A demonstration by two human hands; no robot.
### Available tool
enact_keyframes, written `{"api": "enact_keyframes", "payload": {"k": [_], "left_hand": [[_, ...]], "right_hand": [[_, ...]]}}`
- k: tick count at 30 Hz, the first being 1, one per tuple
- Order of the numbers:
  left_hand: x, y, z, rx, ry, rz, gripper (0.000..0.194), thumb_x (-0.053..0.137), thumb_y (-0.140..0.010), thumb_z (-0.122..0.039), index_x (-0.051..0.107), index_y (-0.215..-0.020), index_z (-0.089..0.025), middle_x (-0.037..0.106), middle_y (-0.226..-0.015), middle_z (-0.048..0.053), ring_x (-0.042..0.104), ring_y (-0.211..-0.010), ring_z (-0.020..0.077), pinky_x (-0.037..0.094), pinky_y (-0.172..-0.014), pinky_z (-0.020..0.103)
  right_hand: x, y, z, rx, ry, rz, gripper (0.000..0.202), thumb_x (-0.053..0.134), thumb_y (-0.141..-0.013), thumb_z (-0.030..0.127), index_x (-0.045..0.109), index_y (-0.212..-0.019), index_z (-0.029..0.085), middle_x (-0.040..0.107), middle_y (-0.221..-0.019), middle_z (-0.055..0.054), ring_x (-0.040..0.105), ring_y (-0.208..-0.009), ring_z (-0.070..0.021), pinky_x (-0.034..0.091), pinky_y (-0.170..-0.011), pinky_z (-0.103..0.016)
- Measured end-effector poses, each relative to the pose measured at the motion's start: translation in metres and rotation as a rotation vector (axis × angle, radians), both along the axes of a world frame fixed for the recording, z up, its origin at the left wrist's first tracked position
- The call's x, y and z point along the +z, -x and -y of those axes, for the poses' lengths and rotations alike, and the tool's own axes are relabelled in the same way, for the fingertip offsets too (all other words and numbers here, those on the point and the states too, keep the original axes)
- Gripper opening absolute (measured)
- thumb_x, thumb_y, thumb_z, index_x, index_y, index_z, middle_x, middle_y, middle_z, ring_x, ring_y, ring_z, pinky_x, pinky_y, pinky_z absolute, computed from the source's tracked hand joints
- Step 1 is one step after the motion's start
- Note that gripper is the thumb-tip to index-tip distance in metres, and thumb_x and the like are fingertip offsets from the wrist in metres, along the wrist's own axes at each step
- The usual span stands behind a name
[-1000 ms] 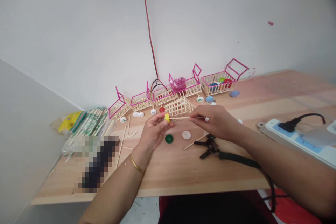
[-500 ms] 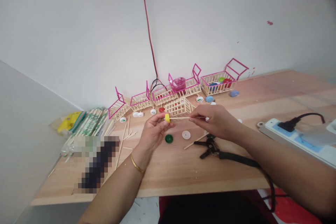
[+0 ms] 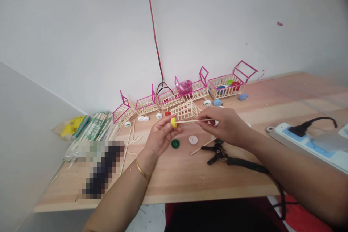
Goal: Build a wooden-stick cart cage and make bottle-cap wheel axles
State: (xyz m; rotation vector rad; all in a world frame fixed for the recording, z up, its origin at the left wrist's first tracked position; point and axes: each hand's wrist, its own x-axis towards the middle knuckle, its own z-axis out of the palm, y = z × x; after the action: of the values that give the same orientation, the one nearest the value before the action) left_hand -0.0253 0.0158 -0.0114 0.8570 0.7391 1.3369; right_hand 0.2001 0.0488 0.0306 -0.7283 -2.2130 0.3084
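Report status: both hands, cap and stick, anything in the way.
Left hand pinching yellow cap. Right hand gripping thin stick, its end at the cap. Green cap and black tool nearby on table.

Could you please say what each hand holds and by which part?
Left hand: a round yellow plastic cap, by its left side. Right hand: a thin pale wooden stick, partway along.

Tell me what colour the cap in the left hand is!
The cap is yellow, seen best in the head view.
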Motion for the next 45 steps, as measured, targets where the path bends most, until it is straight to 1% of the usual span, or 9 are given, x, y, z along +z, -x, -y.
{"api": "enact_keyframes", "payload": {"k": [4,8,14,22,27,32,38,41,45], "left_hand": [[0.000,-0.001,0.000,0.016,0.009,-0.005,0.034,0.078,-0.067,-0.021,0.067,-0.098,-0.013,0.069,-0.085,0.003,0.067,-0.070,0.0139,0.055,-0.077,0.033],[0.001,0.000,0.000,0.011,0.036,0.011,0.034,0.077,-0.070,-0.023,0.065,-0.100,-0.012,0.070,-0.085,0.006,0.067,-0.070,0.0130,0.055,-0.076,0.030],[-0.001,0.004,-0.001,-0.037,0.041,0.024,0.027,0.071,-0.077,-0.028,0.062,-0.097,-0.012,0.071,-0.091,0.010,0.068,-0.072,0.0136,0.054,-0.072,0.026],[0.001,0.004,0.005,-0.358,0.044,0.010,0.049,0.067,-0.074,-0.052,0.067,-0.096,-0.008,0.070,-0.098,0.017,0.068,-0.087,0.0247,0.052,-0.083,0.037],[0.002,0.001,0.011,-0.450,0.092,-0.052,0.034,0.072,-0.075,-0.037,0.069,-0.096,-0.010,0.070,-0.098,0.016,0.069,-0.085,0.0233,0.054,-0.078,0.033],[-0.002,-0.005,0.015,-0.517,0.134,-0.091,0.027,0.077,-0.070,-0.025,0.069,-0.093,-0.011,0.072,-0.090,0.012,0.070,-0.072,0.0188,0.056,-0.071,0.030],[-0.001,-0.008,0.013,-0.440,0.174,-0.110,0.018,0.077,-0.069,-0.018,0.066,-0.082,-0.010,0.071,-0.079,0.007,0.068,-0.060,0.0141,0.056,-0.060,0.024],[0.002,-0.004,0.010,-0.351,0.148,-0.089,0.016,0.074,-0.073,-0.019,0.064,-0.082,-0.010,0.070,-0.079,0.007,0.067,-0.059,0.0123,0.055,-0.057,0.021],[0.004,0.000,0.006,-0.267,0.132,-0.013,0.017,0.070,-0.076,-0.017,0.060,-0.088,-0.011,0.068,-0.082,0.006,0.067,-0.061,0.0109,0.056,-0.060,0.021]], "right_hand": [[-0.001,-0.001,0.001,-0.009,0.032,-0.020,0.007,0.056,-0.081,0.019,0.062,-0.085,0.018,0.064,-0.072,-0.001,0.055,-0.060,-0.0120,0.042,-0.060,-0.025],[-0.002,-0.001,0.000,-0.032,0.110,-0.078,0.024,0.060,-0.081,0.027,0.059,-0.103,0.018,0.068,-0.082,-0.004,0.062,-0.065,-0.0139,0.048,-0.063,-0.026],[0.002,-0.002,0.001,-0.048,0.184,-0.211,0.022,0.058,-0.083,0.028,0.059,-0.103,0.018,0.068,-0.089,-0.006,0.063,-0.074,-0.0155,0.050,-0.066,-0.027],[0.000,-0.008,-0.008,0.180,0.814,-0.473,0.023,0.062,-0.082,0.040,0.061,-0.086,0.017,0.065,-0.073,-0.001,0.054,-0.057,-0.0086,0.045,-0.055,-0.022],[-0.002,0.000,0.001,0.338,1.011,-0.273,0.025,0.061,-0.082,0.042,0.063,-0.086,0.017,0.064,-0.070,0.000,0.053,-0.057,-0.0077,0.044,-0.054,-0.021],[-0.002,0.012,0.012,0.370,0.961,-0.151,0.020,0.057,-0.086,0.035,0.064,-0.084,0.016,0.061,-0.070,0.001,0.053,-0.061,-0.0081,0.042,-0.055,-0.020],[-0.007,0.015,0.012,0.339,0.888,-0.145,0.022,0.055,-0.086,0.034,0.063,-0.097,0.017,0.066,-0.080,-0.002,0.058,-0.067,-0.0109,0.047,-0.062,-0.024],[-0.009,0.015,0.012,0.229,0.664,-0.058,0.021,0.052,-0.088,0.033,0.064,-0.097,0.018,0.067,-0.082,-0.002,0.059,-0.069,-0.0126,0.047,-0.063,-0.026],[-0.013,0.018,0.013,0.103,0.319,0.271,0.021,0.045,-0.091,0.022,0.064,-0.099,0.017,0.069,-0.091,-0.007,0.062,-0.083,-0.0197,0.046,-0.072,-0.033]]}}
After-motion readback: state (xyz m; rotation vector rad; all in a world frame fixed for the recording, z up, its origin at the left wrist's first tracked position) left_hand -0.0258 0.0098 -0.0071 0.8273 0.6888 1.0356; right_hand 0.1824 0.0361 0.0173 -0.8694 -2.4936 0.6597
